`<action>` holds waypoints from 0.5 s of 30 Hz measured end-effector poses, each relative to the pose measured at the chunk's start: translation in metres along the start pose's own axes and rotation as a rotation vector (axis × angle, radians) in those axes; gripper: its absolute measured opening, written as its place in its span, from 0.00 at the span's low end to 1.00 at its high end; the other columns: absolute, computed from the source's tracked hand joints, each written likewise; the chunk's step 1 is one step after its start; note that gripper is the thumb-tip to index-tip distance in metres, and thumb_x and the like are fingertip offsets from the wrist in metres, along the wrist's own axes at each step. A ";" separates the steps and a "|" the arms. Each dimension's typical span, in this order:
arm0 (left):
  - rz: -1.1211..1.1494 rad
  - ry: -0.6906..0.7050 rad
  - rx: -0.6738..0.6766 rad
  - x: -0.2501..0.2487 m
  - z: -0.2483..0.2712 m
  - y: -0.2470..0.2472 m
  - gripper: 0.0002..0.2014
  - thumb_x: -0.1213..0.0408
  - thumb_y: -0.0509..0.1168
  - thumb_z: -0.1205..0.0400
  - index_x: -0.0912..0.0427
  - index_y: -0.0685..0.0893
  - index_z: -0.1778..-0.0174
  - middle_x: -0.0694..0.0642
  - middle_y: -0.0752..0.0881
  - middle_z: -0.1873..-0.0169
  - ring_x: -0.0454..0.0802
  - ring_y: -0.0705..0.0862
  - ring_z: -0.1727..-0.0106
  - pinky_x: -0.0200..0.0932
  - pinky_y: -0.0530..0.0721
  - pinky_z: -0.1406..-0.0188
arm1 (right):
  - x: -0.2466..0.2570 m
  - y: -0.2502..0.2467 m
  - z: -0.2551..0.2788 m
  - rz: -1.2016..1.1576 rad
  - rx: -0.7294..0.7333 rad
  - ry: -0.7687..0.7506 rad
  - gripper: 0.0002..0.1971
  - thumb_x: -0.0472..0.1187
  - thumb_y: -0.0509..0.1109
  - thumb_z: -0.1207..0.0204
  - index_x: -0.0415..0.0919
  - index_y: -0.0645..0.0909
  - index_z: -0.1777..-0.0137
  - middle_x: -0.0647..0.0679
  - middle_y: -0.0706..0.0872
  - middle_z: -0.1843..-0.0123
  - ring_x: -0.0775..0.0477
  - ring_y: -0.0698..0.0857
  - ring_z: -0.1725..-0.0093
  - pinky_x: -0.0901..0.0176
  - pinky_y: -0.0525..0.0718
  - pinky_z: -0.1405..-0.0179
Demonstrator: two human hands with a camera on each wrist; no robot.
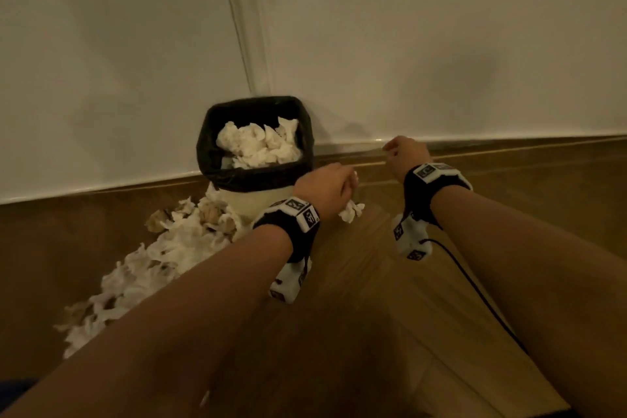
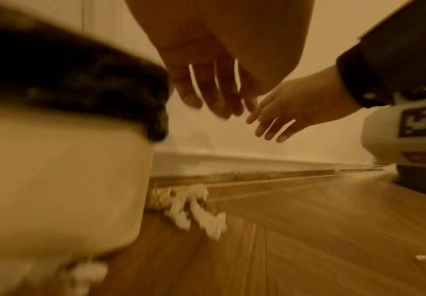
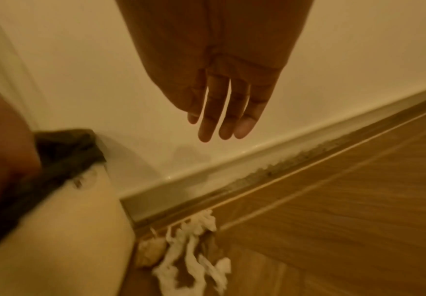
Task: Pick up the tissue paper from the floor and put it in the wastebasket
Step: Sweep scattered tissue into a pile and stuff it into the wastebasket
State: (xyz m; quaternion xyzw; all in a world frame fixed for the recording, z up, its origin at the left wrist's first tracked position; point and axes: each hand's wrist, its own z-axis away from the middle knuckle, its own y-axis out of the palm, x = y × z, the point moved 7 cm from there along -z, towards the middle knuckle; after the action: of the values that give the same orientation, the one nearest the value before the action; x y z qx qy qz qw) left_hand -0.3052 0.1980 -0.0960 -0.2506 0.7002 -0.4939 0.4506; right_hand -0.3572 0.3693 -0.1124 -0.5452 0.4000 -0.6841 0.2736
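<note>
A cream wastebasket (image 1: 249, 204) with a black liner (image 1: 207, 153) stands against the wall, holding several crumpled tissues (image 1: 259, 146). A white crumpled tissue (image 1: 352, 210) lies on the floor just right of the basket, seen also in the wrist views as tissue (image 2: 196, 210) and tissue (image 3: 191, 260). My left hand (image 1: 325, 187) hangs above it with straight fingers (image 2: 212, 100) and holds nothing. My right hand (image 1: 405, 153) hovers further right near the skirting, its fingers (image 3: 222, 120) straight and empty.
A long heap of white and brownish tissues (image 1: 149, 258) covers the wooden floor (image 1: 373, 282) left of the basket. The white wall (image 1: 441, 61) and its skirting (image 1: 509, 142) close the far side. A black cable (image 1: 475, 285) trails from my right wrist.
</note>
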 end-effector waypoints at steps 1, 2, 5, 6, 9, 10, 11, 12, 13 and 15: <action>-0.021 -0.072 0.106 0.010 0.001 0.025 0.11 0.60 0.55 0.17 0.49 0.80 0.44 0.52 0.81 0.43 0.53 0.81 0.44 0.43 0.77 0.54 | -0.009 0.008 0.001 0.046 0.030 0.010 0.13 0.38 0.58 0.19 0.41 0.80 0.40 0.39 0.85 0.41 0.37 0.83 0.44 0.56 0.78 0.53; -0.042 -0.123 0.196 0.019 0.004 0.048 0.11 0.61 0.55 0.17 0.49 0.79 0.42 0.53 0.79 0.39 0.55 0.80 0.41 0.46 0.79 0.49 | -0.016 0.017 0.002 0.097 0.065 0.018 0.13 0.38 0.58 0.19 0.39 0.79 0.38 0.37 0.84 0.40 0.35 0.83 0.43 0.54 0.80 0.50; -0.067 -0.135 0.312 0.033 0.006 0.100 0.15 0.65 0.56 0.17 0.50 0.77 0.36 0.56 0.74 0.33 0.59 0.78 0.37 0.50 0.80 0.43 | -0.032 0.043 0.009 0.268 0.178 0.022 0.18 0.40 0.59 0.18 0.38 0.72 0.30 0.35 0.78 0.32 0.32 0.76 0.33 0.44 0.77 0.37; -0.073 -0.116 0.319 0.034 0.005 0.114 0.17 0.66 0.57 0.18 0.51 0.75 0.33 0.56 0.73 0.32 0.60 0.77 0.36 0.51 0.80 0.44 | -0.036 0.052 0.012 0.320 0.220 0.002 0.21 0.41 0.60 0.19 0.39 0.69 0.26 0.35 0.74 0.28 0.32 0.73 0.30 0.44 0.74 0.34; -0.122 -0.097 0.334 0.038 -0.006 0.144 0.21 0.68 0.58 0.18 0.49 0.71 0.29 0.56 0.66 0.29 0.62 0.71 0.32 0.54 0.79 0.43 | -0.038 0.077 0.021 0.427 0.318 -0.124 0.27 0.42 0.59 0.19 0.43 0.61 0.20 0.38 0.67 0.22 0.34 0.65 0.24 0.46 0.63 0.26; -0.132 -0.103 0.340 0.040 -0.010 0.151 0.22 0.68 0.58 0.18 0.48 0.70 0.28 0.56 0.64 0.27 0.63 0.67 0.30 0.55 0.78 0.42 | -0.040 0.082 0.021 0.428 0.328 -0.146 0.27 0.41 0.58 0.19 0.43 0.60 0.20 0.38 0.66 0.21 0.35 0.64 0.23 0.46 0.61 0.25; -0.137 -0.101 0.337 0.040 -0.016 0.158 0.23 0.68 0.58 0.18 0.48 0.68 0.26 0.55 0.61 0.25 0.63 0.64 0.27 0.56 0.77 0.40 | -0.042 0.087 0.020 0.407 0.329 -0.140 0.27 0.40 0.58 0.19 0.43 0.59 0.20 0.38 0.65 0.21 0.35 0.63 0.23 0.46 0.60 0.24; -0.143 -0.095 0.320 0.040 -0.023 0.162 0.24 0.67 0.58 0.18 0.49 0.67 0.25 0.55 0.59 0.23 0.62 0.62 0.25 0.57 0.75 0.38 | -0.046 0.089 0.018 0.373 0.317 -0.119 0.27 0.40 0.58 0.19 0.42 0.59 0.20 0.37 0.65 0.21 0.35 0.62 0.23 0.45 0.61 0.24; -0.151 -0.088 0.291 0.041 -0.030 0.167 0.24 0.65 0.57 0.17 0.50 0.66 0.24 0.54 0.58 0.22 0.62 0.60 0.24 0.58 0.74 0.36 | -0.050 0.090 0.015 0.338 0.300 -0.096 0.28 0.40 0.58 0.20 0.42 0.60 0.20 0.37 0.65 0.21 0.34 0.62 0.23 0.45 0.62 0.24; -0.162 -0.088 0.242 0.045 -0.043 0.176 0.23 0.60 0.55 0.15 0.50 0.63 0.22 0.54 0.56 0.20 0.62 0.57 0.21 0.59 0.68 0.28 | -0.059 0.092 0.010 0.292 0.264 -0.067 0.28 0.38 0.58 0.20 0.42 0.60 0.20 0.38 0.65 0.21 0.34 0.61 0.22 0.44 0.63 0.24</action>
State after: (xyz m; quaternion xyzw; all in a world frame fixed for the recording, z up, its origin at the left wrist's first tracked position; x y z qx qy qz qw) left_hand -0.3471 0.2503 -0.2704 -0.2713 0.5926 -0.5980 0.4664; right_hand -0.3380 0.3659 -0.2200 -0.4635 0.3724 -0.6649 0.4522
